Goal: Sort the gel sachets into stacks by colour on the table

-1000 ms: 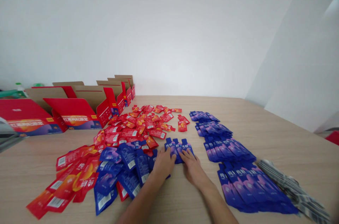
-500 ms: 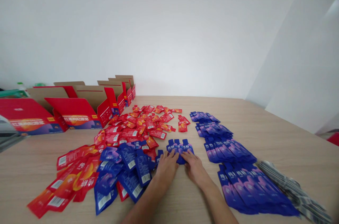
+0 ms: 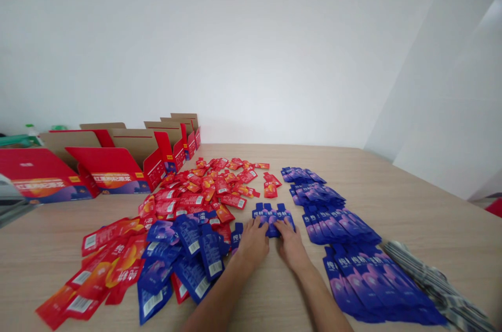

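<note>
Three blue pouches (image 3: 273, 215) lie overlapped side by side, faces up, in the middle of the table. My left hand (image 3: 254, 240) rests its spread fingertips on the lower left of this group. On its lower right lie the fingers of my right hand (image 3: 289, 242), also apart. Another blue pouch (image 3: 236, 235) shows just left of my left hand, partly covered. Further left is a loose pile of blue pouches (image 3: 190, 240), beside a large heap of red pouches (image 3: 192, 198). Overlapping rows of blue pouches (image 3: 376, 279) lie to the right.
Open red boxes (image 3: 117, 172) stand along the left side, in front of the white wall. A striped cloth (image 3: 427, 277) lies at the right, beside the nearest blue row. Green items (image 3: 23, 139) are behind the boxes at the far left.
Both hands and the three blue pouches beneath them have moved slightly forward and to the right. The rows on the right look the same.
</note>
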Tool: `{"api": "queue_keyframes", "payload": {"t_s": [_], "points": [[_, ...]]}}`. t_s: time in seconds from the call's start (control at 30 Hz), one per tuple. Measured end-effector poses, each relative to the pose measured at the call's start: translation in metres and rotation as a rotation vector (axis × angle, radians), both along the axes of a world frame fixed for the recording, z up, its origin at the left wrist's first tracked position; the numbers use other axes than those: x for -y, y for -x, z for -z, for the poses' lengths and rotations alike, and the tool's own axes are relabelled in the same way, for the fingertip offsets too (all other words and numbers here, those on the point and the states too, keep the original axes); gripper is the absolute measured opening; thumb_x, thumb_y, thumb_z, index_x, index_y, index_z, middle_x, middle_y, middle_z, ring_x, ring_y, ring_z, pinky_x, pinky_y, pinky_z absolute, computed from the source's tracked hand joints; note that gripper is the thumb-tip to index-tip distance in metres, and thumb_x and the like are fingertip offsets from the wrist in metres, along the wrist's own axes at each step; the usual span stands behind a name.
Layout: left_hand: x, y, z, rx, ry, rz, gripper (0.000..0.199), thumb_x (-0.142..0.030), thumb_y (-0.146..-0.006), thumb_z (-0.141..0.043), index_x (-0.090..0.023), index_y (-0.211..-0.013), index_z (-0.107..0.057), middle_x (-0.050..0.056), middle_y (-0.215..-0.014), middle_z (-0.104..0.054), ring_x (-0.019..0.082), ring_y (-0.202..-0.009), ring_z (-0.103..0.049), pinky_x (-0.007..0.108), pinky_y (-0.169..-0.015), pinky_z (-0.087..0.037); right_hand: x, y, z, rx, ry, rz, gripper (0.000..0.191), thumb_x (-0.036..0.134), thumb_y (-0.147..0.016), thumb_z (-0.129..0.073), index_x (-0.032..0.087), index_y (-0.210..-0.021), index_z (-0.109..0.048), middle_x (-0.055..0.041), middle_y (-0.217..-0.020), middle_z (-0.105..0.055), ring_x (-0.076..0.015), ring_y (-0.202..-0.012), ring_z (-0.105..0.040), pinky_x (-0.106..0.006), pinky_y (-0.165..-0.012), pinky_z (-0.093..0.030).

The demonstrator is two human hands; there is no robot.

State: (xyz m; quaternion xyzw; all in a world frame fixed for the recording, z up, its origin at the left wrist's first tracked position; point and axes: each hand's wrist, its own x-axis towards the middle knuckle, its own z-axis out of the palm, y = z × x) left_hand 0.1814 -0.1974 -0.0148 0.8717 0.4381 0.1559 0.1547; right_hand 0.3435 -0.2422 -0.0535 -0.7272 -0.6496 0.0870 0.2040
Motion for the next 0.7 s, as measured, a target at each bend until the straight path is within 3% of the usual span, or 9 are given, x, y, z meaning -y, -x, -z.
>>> {"api": "queue_keyframes", "payload": {"t_s": [0.4, 0.63, 0.7], "points": [[-0.011, -0.015, 0.01, -0.031, -0.01, -0.022, 0.051, -0.022, -0.088, -0.043, -0.022, -0.139, -0.051, 0.012, -0.148, -0.044, 0.031, -0.135, -0.038, 0.046, -0.112, -0.03, -0.012, -0.003, 0.005, -0.01, -0.043, 0.005, 0.085, -0.003, -0.059, -0.044, 0.019, -0.14, -0.048, -0.0102, -0.149, -0.045, -0.0271, -0.145, -0.028, -0.053, -0.117, -0.017], [-0.001, -0.007, -0.007, -0.032, -0.008, -0.071, 0.066, -0.025, -0.084, -0.05, -0.026, -0.148, -0.037, 0.012, -0.154, -0.036, 0.033, -0.141, -0.03, 0.049, -0.114, -0.022, -0.007, 0.005, -0.01, 0.011, -0.067, 0.022, 0.087, 0.001, -0.054, -0.048, 0.02, -0.14, -0.048, -0.0097, -0.153, -0.04, -0.0294, -0.147, -0.021, -0.055, -0.117, -0.014], [-0.001, 0.005, -0.013, -0.038, -0.016, -0.116, 0.067, -0.025, -0.083, -0.051, -0.023, -0.148, -0.037, 0.013, -0.153, -0.037, 0.033, -0.14, -0.03, 0.047, -0.114, -0.022, -0.006, 0.013, -0.018, 0.008, -0.112, 0.039, 0.084, 0.001, -0.054, -0.049, 0.019, -0.136, -0.052, -0.0108, -0.151, -0.043, -0.0298, -0.145, -0.026, -0.054, -0.116, -0.018]]}}
